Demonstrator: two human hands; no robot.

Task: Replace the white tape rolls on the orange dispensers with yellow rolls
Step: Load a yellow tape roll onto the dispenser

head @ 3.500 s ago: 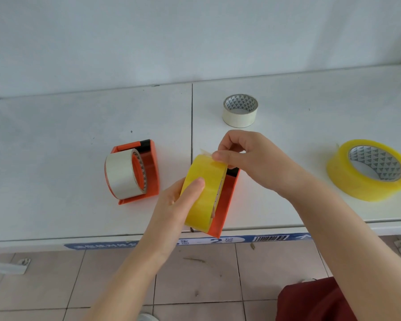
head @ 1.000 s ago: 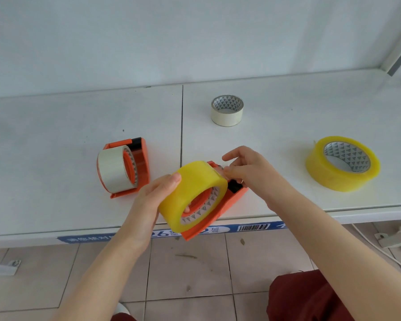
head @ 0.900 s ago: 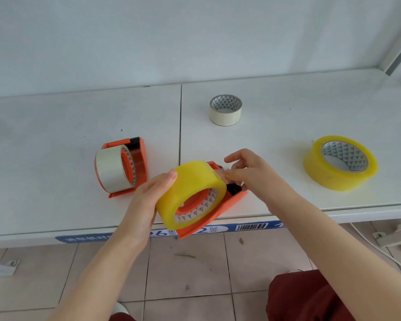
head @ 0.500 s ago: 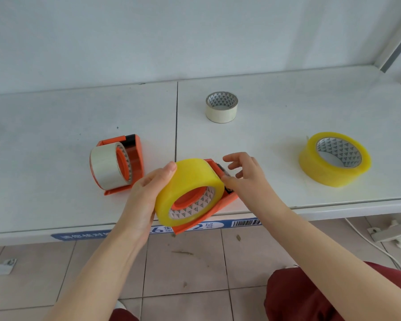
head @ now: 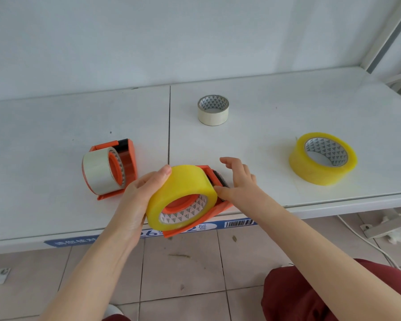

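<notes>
A yellow tape roll (head: 183, 184) sits on the hub of an orange dispenser (head: 218, 210), held tilted over the table's front edge. My left hand (head: 139, 193) grips the roll from the left. The thumb of my right hand (head: 237, 179) presses at the dispenser's black cutter end, its other fingers spread apart. On the table to the left lies a second orange dispenser (head: 127, 149), which carries a white roll (head: 97, 171). A loose white roll (head: 213, 110) lies flat farther back. A loose yellow roll (head: 322, 158) lies at the right.
The white table (head: 56, 135) has a dark seam down its middle and a blue label strip along its front edge. Behind it is a white wall. Below are floor tiles, a white cable at the right, and my dark red trousers.
Since the oldest frame the dispenser with the yellow roll has been tipped so the roll's open side faces me. My right fingers have left the tape end and spread beside the cutter.
</notes>
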